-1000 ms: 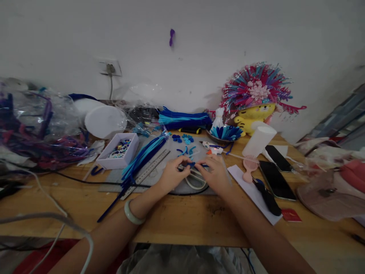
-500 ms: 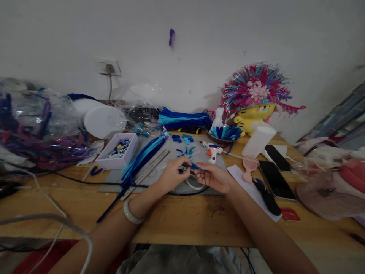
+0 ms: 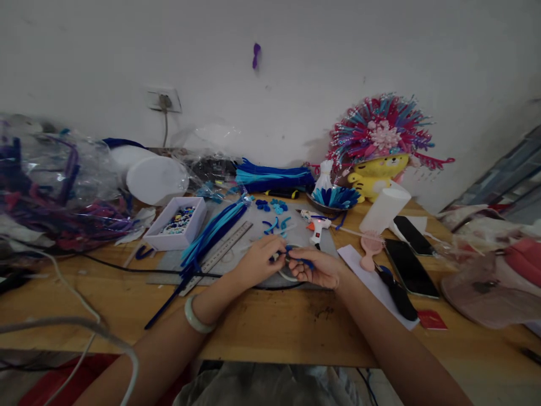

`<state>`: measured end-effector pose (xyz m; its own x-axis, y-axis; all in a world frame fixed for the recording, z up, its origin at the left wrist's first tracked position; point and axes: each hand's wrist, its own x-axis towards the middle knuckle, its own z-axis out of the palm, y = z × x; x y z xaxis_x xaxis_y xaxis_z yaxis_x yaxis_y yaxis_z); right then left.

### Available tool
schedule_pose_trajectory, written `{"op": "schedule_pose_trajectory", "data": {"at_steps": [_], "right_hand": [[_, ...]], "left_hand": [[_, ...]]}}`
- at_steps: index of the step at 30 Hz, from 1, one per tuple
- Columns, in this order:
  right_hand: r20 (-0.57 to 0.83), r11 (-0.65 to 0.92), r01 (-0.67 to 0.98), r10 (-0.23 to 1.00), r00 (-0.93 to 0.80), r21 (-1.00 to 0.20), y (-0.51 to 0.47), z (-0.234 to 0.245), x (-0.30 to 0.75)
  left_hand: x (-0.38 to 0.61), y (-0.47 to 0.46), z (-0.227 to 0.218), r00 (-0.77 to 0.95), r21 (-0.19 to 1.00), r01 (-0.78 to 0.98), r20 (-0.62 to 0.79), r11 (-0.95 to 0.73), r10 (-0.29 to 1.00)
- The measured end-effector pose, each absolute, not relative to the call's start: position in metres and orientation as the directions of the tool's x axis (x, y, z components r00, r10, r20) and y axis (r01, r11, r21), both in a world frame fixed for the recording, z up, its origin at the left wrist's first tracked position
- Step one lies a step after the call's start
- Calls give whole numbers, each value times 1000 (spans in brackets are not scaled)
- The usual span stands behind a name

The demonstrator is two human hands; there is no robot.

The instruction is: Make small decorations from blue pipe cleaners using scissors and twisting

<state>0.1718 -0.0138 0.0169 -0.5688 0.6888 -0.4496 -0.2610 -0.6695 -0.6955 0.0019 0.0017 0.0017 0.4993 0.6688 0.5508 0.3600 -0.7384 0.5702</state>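
My left hand (image 3: 262, 260) and my right hand (image 3: 315, 267) meet above the grey mat, fingertips pinched together. Between them is a small dark blue fuzzy piece, apparently chenille stem (image 3: 303, 261), mostly covered by the fingers. Under the hands shows the edge of a pale ring (image 3: 288, 276). Just beyond lie short curled blue chenille pieces (image 3: 276, 225) and small blue flower shapes (image 3: 278, 206). A white hot glue gun (image 3: 319, 226) with an orange nozzle rests behind my right hand.
Left of the hands are a metal ruler (image 3: 220, 256), a bundle of long blue stems (image 3: 215, 231) and a white box of beads (image 3: 169, 239). A phone (image 3: 411, 268), a pink brush (image 3: 371, 248) and a decorated yellow plush (image 3: 376, 175) stand right. A black cable (image 3: 147, 272) crosses the mat.
The fingertips have drawn closer together and slightly lower. The blue piece, more exposed before, is now largely hidden by the fingers.
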Motion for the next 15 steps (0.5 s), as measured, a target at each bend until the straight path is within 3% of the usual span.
{"op": "schedule_pose_trajectory", "data": {"at_steps": [5,9,13,15], "right_hand": [[-361,-584,-334,763,-536,-740,-15,17,170],[-237,-364,-280,886,-398,-888,-18,18,162],[-10,1,56,981,-193,-998,-22,15,153],[160,209,382,975,-157,-900,-25,13,151]], "left_hand": [[5,0,3,379,678,331,541,-656,751],[10,-1,2,258,805,225,494,-549,830],[14,-1,1,182,938,100,312,-333,933],[17,-2,1,150,978,29,202,-209,968]]}}
